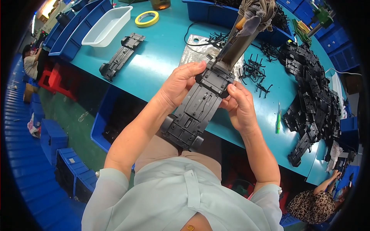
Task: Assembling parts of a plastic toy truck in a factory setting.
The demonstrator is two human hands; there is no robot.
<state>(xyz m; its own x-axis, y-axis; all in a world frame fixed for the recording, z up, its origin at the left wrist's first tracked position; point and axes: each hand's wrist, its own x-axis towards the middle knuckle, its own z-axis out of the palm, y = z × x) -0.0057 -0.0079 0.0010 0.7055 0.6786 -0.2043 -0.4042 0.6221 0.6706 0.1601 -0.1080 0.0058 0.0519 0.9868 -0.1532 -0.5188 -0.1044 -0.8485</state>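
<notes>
A black plastic toy car chassis [197, 103] is held between my two hands, its underside facing up and its near end over my lap. My left hand [179, 82] grips its left edge near the far end, thumb on top. On the opposite edge my right hand [242, 107] is closed, with the thumb upright and the fingers partly hidden under the part. Wheels show at the near end. The far end sits close to the foot of a metal machine column [239, 42] wrapped with grey cloth, over a silvery plate [185, 57].
Another chassis [120, 57] lies at left, near a white tray [110, 27] and yellow tape roll [147, 19]. Small black branched parts [252, 69], a green-handled screwdriver [278, 122] and a heap of black chassis [308, 88] are at right. A co-worker [314, 206] sits lower right.
</notes>
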